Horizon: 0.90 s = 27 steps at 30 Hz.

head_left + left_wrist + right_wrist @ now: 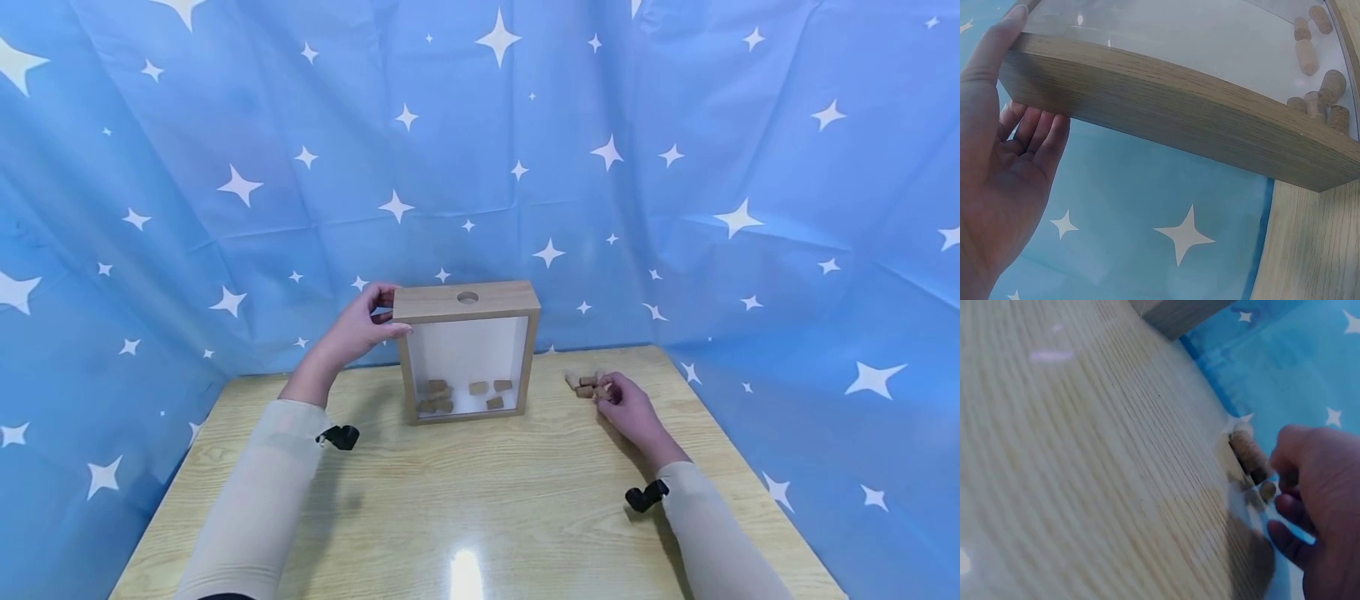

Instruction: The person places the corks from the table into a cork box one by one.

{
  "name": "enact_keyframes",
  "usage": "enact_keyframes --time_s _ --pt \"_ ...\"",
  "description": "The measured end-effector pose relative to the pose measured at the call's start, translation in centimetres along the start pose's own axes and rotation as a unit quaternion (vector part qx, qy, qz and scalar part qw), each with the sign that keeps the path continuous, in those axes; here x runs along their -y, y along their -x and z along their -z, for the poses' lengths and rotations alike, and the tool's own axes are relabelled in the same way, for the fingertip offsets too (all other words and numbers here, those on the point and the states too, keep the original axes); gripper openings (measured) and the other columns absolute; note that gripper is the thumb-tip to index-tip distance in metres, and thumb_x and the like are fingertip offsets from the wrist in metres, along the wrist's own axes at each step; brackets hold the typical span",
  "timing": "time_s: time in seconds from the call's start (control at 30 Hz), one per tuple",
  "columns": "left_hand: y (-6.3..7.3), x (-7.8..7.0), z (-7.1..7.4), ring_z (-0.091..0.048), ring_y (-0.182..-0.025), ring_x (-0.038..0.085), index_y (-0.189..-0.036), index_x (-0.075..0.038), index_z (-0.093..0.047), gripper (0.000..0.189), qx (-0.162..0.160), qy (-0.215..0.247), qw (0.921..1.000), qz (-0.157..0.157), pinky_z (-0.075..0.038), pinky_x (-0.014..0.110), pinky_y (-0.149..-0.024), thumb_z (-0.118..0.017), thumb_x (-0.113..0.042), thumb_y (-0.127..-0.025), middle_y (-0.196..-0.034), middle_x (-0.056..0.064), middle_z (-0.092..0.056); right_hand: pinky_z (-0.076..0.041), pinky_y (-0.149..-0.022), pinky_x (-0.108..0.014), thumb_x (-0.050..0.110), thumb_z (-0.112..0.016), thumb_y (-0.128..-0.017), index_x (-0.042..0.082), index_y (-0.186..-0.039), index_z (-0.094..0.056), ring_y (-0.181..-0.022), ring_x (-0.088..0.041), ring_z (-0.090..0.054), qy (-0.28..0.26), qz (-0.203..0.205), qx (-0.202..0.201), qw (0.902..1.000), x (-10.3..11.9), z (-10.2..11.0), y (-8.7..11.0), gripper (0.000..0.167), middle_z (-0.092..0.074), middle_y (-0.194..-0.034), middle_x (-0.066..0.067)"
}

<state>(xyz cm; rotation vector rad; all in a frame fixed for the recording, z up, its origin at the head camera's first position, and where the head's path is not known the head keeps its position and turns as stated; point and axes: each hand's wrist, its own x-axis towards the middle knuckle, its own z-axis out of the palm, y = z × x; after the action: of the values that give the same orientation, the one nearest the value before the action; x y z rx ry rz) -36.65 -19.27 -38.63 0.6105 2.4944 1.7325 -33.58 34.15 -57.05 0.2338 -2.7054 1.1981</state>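
A wooden shadow box (467, 360) with a clear front and a round hole (468, 297) in its top stands upright on the table. Several corks (495, 403) lie at the bottom inside it. My left hand (362, 323) grips the box's upper left corner, thumb on the front and fingers behind, as the left wrist view (1019, 156) confirms. At the right, a small pile of corks (585, 392) lies on the table. There my right hand (632, 412) pinches a cork between thumb and fingertips; in the right wrist view its fingers mostly hide that cork.
The pale wood-grain table (465, 492) ends at the back against a blue curtain (465, 167) with white stars, which also hangs along both sides. Small black wrist devices sit by the left cuff (341, 437) and right cuff (647, 497).
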Motion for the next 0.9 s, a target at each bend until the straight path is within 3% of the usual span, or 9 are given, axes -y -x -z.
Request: enact_keyframes --time_s 0.3,0.67,0.9 --pt "0.0 0.1 0.1 -0.046 -0.154 0.043 -0.16 -0.009 -0.044 0.076 -0.004 -0.005 1.0 0.005 -0.046 0.055 -0.122 -0.087 -0.022 -0.1 -0.154 0.016 -0.049 -0.052 -0.076 -0.026 0.006 -0.065 -0.109 0.0 -0.147 -0.067 -0.099 -0.024 -0.057 -0.097 -0.009 -0.017 0.9951 2.3 0.7 0.7 0.039 -0.065 -0.119 -0.019" --pt "-0.1 0.0 0.2 -0.049 -0.15 0.042 -0.16 -0.009 -0.044 0.076 -0.002 0.002 1.0 -0.001 -0.05 0.058 -0.118 -0.087 -0.02 -0.099 -0.153 0.018 -0.05 -0.053 -0.071 -0.026 0.007 -0.065 -0.109 0.009 -0.144 -0.074 -0.098 -0.025 -0.061 -0.087 0.036 -0.015 0.9955 6.5 1.6 -0.4 0.036 -0.068 -0.118 -0.015" --pt "-0.1 0.1 0.1 -0.05 -0.15 0.043 -0.16 -0.009 -0.044 0.075 -0.001 0.002 1.0 -0.003 -0.05 0.059 -0.117 -0.087 -0.019 -0.099 -0.152 0.018 -0.05 -0.055 -0.072 -0.026 0.018 -0.07 -0.11 0.004 -0.141 -0.075 -0.094 -0.02 -0.064 -0.089 0.055 -0.016 0.9944 8.2 1.8 -0.8 0.034 -0.071 -0.112 -0.014"
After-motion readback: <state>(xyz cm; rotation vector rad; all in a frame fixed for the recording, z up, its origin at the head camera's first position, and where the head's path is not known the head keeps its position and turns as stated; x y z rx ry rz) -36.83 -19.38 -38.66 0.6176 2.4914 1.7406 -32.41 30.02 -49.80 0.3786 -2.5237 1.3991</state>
